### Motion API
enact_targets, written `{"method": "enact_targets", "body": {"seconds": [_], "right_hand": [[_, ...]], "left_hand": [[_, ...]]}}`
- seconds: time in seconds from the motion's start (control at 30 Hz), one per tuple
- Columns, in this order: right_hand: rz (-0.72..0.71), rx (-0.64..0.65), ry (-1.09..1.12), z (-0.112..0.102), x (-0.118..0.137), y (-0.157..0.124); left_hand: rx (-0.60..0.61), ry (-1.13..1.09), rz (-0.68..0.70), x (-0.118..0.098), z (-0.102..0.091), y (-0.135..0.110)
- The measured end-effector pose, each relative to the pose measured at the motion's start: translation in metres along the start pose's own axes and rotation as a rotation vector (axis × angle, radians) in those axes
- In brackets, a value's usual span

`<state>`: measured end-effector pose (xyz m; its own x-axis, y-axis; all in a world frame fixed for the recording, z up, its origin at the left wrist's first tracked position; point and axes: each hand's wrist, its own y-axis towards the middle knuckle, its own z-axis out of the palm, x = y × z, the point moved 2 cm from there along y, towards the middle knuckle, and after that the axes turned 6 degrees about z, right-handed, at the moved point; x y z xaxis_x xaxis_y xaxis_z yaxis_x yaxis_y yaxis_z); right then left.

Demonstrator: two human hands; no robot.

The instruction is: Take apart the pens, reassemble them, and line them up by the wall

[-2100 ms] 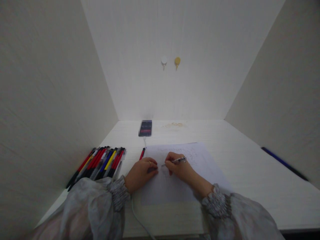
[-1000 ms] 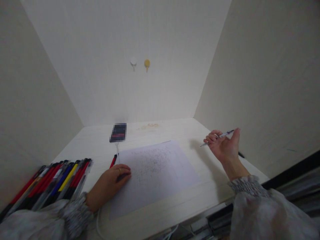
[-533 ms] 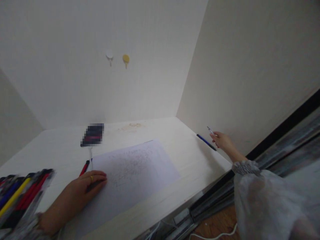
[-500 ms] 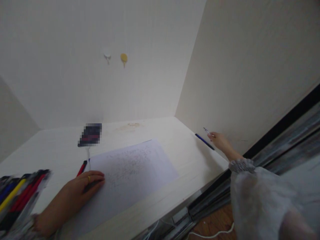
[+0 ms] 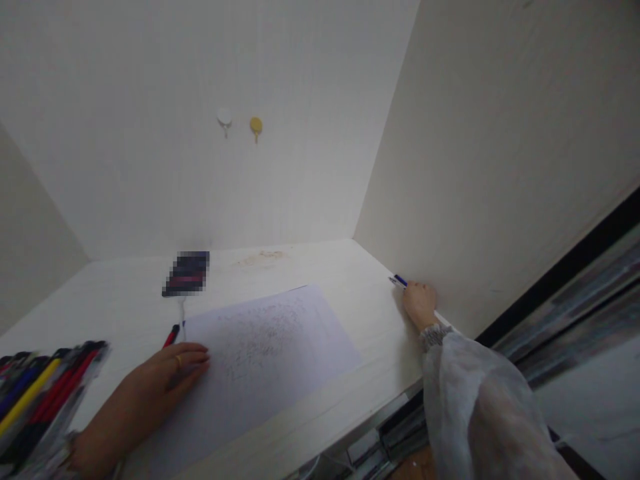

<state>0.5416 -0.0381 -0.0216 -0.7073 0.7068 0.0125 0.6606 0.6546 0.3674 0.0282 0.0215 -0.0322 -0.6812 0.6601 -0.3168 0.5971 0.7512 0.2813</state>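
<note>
A sheet of white paper covered in small dark marks lies on the white tabletop. My left hand rests flat on its left part, fingers stretched out, a yellow ring on one finger. Beside that hand, a red pen with a black end is partly hidden. At the right edge by the wall, my right hand is down on the tabletop with its fingers closed. A clear pen sticks out of it. Right alongside shows the end of a blue pen, its remainder covered by the hand.
Several coloured pens in clear packaging lie at the lower left. A blurred dark object with a pale cable stands behind the paper. Two small hooks, one white and one yellow, are on the back wall. Brown stains mark the tabletop.
My right hand has come down and slightly left onto the tabletop with the clear pen, covering most of the blue pen. My left hand stays on the paper. The view has shifted slightly.
</note>
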Motion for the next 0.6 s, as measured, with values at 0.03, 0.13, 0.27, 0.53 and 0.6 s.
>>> {"method": "enact_targets", "body": {"seconds": [0.03,0.13,0.27,0.53,0.6], "right_hand": [[0.000,-0.022,-0.021,-0.001,0.000,-0.001],[-0.007,-0.073,-0.063,-0.001,0.001,-0.002],[-0.035,-0.114,-0.087,0.000,0.000,-0.003],[-0.153,-0.150,0.002,0.002,-0.010,-0.001],[-0.147,-0.199,0.139,0.008,-0.015,0.002]], "left_hand": [[-0.032,0.019,-0.009,0.002,-0.002,0.000],[-0.098,0.087,-0.042,0.008,-0.011,0.002],[-0.062,0.202,-0.108,0.009,-0.031,0.006],[0.021,0.422,-0.337,0.005,-0.042,0.003],[0.036,0.418,-0.385,0.007,-0.041,0.002]]}}
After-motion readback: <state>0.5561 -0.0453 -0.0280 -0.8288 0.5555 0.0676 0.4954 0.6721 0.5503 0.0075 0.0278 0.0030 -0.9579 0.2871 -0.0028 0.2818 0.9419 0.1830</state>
